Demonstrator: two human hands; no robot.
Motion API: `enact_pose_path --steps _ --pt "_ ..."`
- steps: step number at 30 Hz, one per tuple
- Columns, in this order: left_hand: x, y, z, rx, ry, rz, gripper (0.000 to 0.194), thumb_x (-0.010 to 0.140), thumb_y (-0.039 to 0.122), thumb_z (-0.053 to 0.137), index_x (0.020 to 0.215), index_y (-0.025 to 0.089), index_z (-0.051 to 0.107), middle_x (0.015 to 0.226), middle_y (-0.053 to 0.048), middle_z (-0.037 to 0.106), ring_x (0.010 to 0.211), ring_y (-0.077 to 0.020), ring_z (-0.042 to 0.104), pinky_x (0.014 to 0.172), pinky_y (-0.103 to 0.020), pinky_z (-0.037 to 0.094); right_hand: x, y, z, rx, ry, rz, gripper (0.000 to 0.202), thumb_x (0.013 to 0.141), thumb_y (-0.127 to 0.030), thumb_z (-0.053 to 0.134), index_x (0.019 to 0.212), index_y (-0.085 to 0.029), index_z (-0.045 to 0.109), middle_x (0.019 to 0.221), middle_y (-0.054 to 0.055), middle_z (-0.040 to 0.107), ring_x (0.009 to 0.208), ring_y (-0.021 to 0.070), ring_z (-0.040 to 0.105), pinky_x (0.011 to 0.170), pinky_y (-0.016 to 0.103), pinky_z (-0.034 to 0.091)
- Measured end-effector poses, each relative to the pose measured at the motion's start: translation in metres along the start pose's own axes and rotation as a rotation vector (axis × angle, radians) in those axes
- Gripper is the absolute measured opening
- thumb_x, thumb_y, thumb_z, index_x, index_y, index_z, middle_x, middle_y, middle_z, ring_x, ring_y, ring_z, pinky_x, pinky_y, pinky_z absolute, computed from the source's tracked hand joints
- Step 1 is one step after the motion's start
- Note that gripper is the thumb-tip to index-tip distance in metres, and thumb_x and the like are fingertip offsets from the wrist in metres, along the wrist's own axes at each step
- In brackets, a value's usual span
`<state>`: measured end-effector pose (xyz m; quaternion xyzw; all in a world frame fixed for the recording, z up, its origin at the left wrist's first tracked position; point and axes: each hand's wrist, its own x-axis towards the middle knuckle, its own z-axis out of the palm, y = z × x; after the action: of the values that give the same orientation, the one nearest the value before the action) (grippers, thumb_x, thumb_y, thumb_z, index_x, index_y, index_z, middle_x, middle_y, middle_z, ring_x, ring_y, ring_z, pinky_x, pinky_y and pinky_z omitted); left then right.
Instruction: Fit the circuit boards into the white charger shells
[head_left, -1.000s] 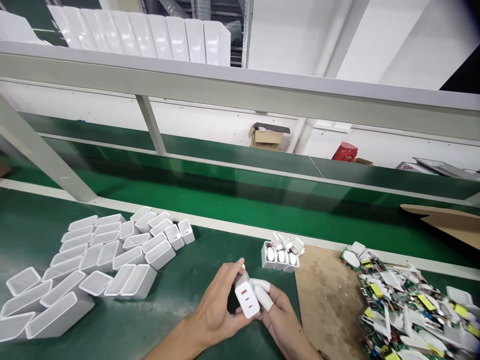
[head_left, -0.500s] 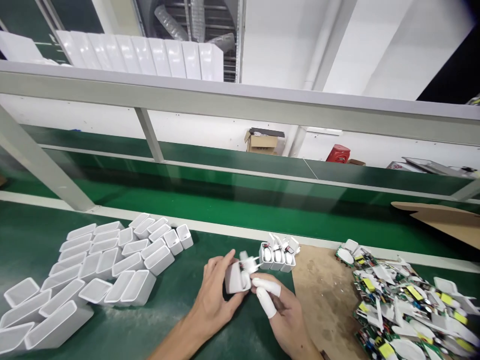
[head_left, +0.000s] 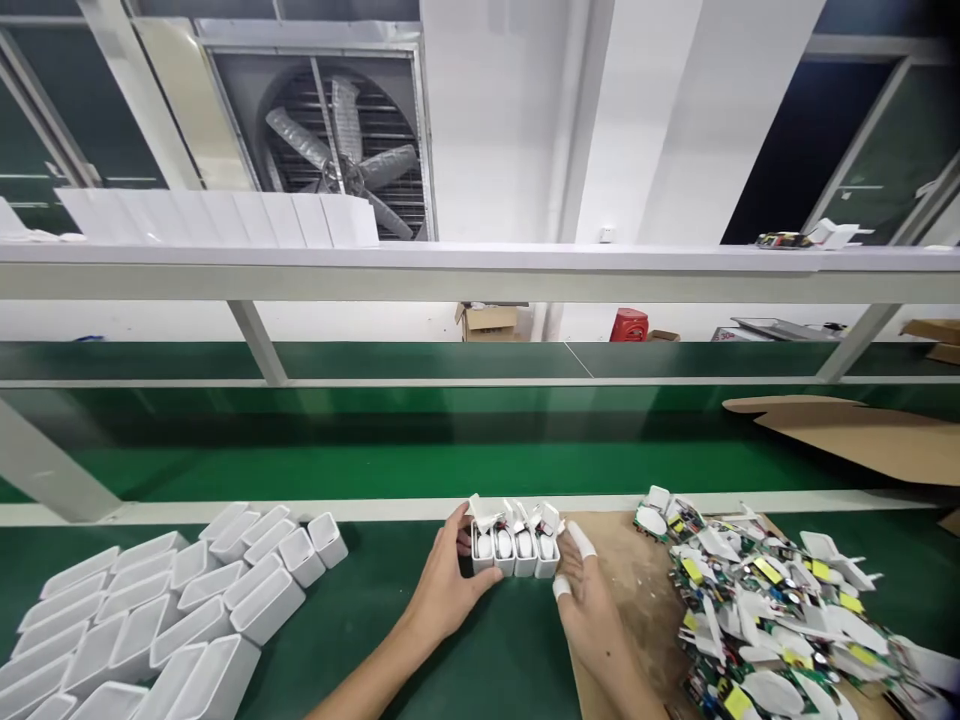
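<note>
Several small white boxes stand in a row near the middle of the green table, with white round parts and loose white pieces at their open tops. My left hand holds the leftmost box, thumb at its front and fingers behind its left side. My right hand is at the right end of the row, fingers apart, with white covers on two fingertips; whether it touches the end box is unclear.
Empty white boxes crowd the left of the table. Circuit boards with white parts are heaped at the right, by a brown cardboard sheet. Behind the table runs a green belt, under a shelf rail.
The box that was in my left hand now stands at the left end of the row. Both hands have moved to the row's two ends. The camera view has tilted up and levelled.
</note>
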<state>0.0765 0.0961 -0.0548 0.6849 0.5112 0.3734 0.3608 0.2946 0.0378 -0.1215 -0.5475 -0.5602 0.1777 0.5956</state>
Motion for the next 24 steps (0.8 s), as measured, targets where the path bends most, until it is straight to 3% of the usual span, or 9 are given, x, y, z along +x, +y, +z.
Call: enact_pose_path --steps 2,5,11,16,20,24 --pt "-0.004 -0.004 0.005 -0.046 0.029 0.024 0.097 0.073 0.029 0.084 0.157 0.023 0.037 0.139 -0.013 0.061 0.113 -0.0287 0.068 0.105 -0.049 0.055 -0.006 -0.001 0.009 0.039 0.007 0.026 0.067 0.088 -0.008 0.049 0.153 -0.021 0.045 0.136 0.015 0.070 0.118 0.0242 0.075 0.094 0.039 0.066" --pt "-0.017 -0.011 -0.002 -0.054 0.096 0.019 0.108 0.074 0.040 0.087 0.161 0.024 0.025 0.148 -0.015 0.054 0.135 -0.0345 0.059 0.116 -0.053 0.048 -0.017 -0.010 0.021 0.138 -0.035 0.034 0.075 0.085 -0.005 0.046 0.157 -0.024 0.039 0.132 0.015 0.072 0.117 0.0238 0.076 0.094 0.040 0.066" --pt "-0.029 -0.013 -0.019 0.145 0.205 -0.059 0.146 0.058 0.054 0.097 0.167 0.022 0.005 0.163 -0.022 0.030 0.155 -0.0463 0.034 0.125 -0.062 0.034 -0.037 -0.032 0.042 0.447 -0.349 0.052 0.090 0.089 0.000 0.042 0.168 -0.034 0.017 0.149 0.014 0.063 0.136 0.0222 0.065 0.113 0.049 0.054" --pt "-0.027 -0.017 -0.005 0.306 0.317 -0.037 0.134 0.064 0.037 0.088 0.168 0.025 0.004 0.159 -0.020 0.030 0.153 -0.0455 0.035 0.123 -0.063 0.036 -0.046 -0.020 0.060 0.502 -0.318 0.044 0.095 0.090 0.000 0.045 0.170 -0.035 0.008 0.151 0.016 0.062 0.139 0.0247 0.062 0.111 0.052 0.054" --pt "-0.001 -0.014 -0.003 0.385 0.368 -0.007 0.125 0.066 0.035 0.084 0.167 0.026 0.012 0.150 -0.018 0.039 0.144 -0.0443 0.045 0.119 -0.062 0.040 -0.047 -0.016 0.062 0.382 -0.255 0.027 0.090 0.089 0.002 0.048 0.168 -0.034 0.025 0.145 0.016 0.067 0.131 0.0263 0.069 0.105 0.051 0.060" --pt "0.067 0.000 -0.007 0.442 0.435 -0.023 0.120 0.069 0.042 0.083 0.164 0.023 0.015 0.145 -0.017 0.043 0.145 -0.0434 0.042 0.119 -0.058 0.041 -0.045 -0.024 0.055 0.251 -0.206 -0.041 0.064 0.098 -0.007 0.053 0.156 -0.034 0.049 0.127 0.013 0.077 0.114 0.0276 0.078 0.092 0.042 0.067"
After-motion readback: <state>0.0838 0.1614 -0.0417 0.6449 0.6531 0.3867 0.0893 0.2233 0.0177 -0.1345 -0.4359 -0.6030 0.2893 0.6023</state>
